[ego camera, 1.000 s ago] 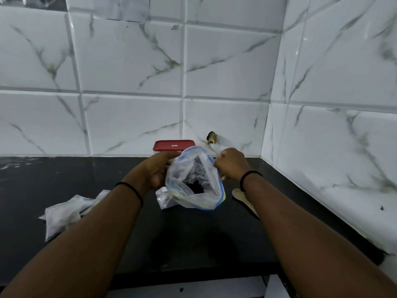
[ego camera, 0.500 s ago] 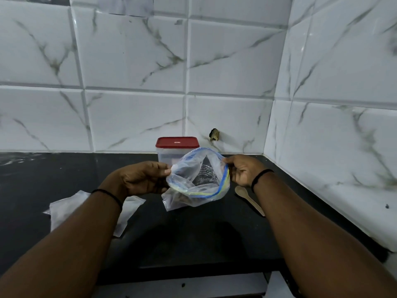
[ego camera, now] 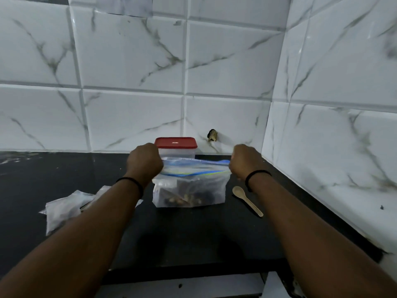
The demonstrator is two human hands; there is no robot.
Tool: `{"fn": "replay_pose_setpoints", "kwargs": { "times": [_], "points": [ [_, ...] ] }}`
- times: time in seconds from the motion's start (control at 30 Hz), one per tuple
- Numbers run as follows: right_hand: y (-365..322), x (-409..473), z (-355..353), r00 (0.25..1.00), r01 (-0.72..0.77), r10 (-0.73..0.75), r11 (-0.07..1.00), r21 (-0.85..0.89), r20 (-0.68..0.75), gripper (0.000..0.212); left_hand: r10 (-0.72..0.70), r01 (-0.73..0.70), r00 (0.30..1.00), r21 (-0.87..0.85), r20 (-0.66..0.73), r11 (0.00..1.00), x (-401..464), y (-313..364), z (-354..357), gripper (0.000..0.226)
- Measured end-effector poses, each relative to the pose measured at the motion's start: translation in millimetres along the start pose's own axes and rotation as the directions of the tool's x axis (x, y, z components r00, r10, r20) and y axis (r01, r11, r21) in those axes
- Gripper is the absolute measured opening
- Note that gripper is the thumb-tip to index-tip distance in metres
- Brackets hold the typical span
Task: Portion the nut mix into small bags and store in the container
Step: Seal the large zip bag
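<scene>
A black countertop (ego camera: 53, 175) runs into a corner, its front edge nearest the camera. Above it rise two walls of glossy white marble-veined tiles (ego camera: 133, 57), meeting at its far right end. The light is dim, with soft glare high on the tiles above the countertop.

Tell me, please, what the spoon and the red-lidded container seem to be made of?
The spoon looks like pale wood with a matte finish, though tan plastic is possible. The container seems to be translucent plastic with cloudy walls, under a glossy red plastic lid.
</scene>
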State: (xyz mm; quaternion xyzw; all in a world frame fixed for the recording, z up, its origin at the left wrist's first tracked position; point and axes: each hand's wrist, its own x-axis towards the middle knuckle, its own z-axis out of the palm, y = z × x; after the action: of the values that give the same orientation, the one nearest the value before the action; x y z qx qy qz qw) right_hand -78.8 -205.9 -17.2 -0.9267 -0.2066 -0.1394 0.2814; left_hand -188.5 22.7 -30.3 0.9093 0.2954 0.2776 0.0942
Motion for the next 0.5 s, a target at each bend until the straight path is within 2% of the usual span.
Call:
{"fn": "replay_pose_setpoints", "kwargs": {
  "times": [0.03, 0.1, 0.13, 0.17, 0.2, 0.23, 0.27, 0.33, 0.43, 0.5],
  "points": [
    [-4.6, -2.7, -1.3, 0.992, 0.100, -0.110, 0.983, -0.152, -0.063, 0.016, 0.005, -0.003, 1.000, 0.054, -0.027, 0.999, -0.4, 5.2, -1.7, 0.015],
    [-12.1, -4.7, -3.5, 0.973, 0.164, -0.199, 0.953, -0.255, -0.117, 0.020, -0.026, 0.026, 1.000, 0.036, 0.004, 0.999, 3.0, 13.3, -7.9, 0.008],
    [-13.1, -3.6, -4.4, 0.970, 0.159, -0.200, 0.951, -0.265, -0.135, 0.020, -0.075, 0.079, 0.993, -0.054, 0.088, 0.995, 7.5, 15.4, -12.9, 0.010],
    [-10.8, -1.5, -4.9, 0.971, 0.143, -0.183, 0.960, -0.239, -0.154, 0.019, -0.132, 0.178, 0.969, -0.219, 0.210, 0.959, 12.9, 15.7, -16.8, 0.018],
    [-7.2, 0.0, -5.1, 0.973, 0.130, -0.167, 0.966, -0.222, -0.157, 0.019, -0.170, 0.322, 0.912, -0.394, 0.374, 0.861, 15.5, 15.5, -23.2, 0.021],
    [-2.7, 1.1, -5.1, 0.977, 0.112, -0.145, 0.974, -0.196, -0.159, 0.020, -0.177, 0.484, 0.826, -0.511, 0.536, 0.711, 15.1, 14.2, -29.7, 0.019],
    [1.2, 1.9, -5.1, 0.979, 0.085, -0.112, 0.984, -0.156, -0.173, 0.020, -0.146, 0.592, 0.749, -0.553, 0.646, 0.586, 12.7, 12.5, -36.7, 0.014],
    [7.2, 3.2, -3.6, 0.983, 0.022, -0.034, 0.997, -0.069, -0.178, 0.021, -0.028, 0.662, 0.682, -0.601, 0.731, 0.447, 12.6, 5.0, -43.0, 0.008],
    [11.4, 7.4, -0.6, 0.990, -0.104, 0.119, 0.979, 0.175, -0.076, 0.016, 0.081, 0.688, 0.659, -0.643, 0.748, 0.338, 11.4, -3.5, -38.7, 0.009],
    [8.2, 6.3, 0.7, 0.975, -0.218, 0.207, 0.846, 0.487, 0.077, 0.016, 0.081, 0.696, 0.658, -0.646, 0.749, 0.313, 9.1, -6.3, -31.0, 0.011]
  ]
}}
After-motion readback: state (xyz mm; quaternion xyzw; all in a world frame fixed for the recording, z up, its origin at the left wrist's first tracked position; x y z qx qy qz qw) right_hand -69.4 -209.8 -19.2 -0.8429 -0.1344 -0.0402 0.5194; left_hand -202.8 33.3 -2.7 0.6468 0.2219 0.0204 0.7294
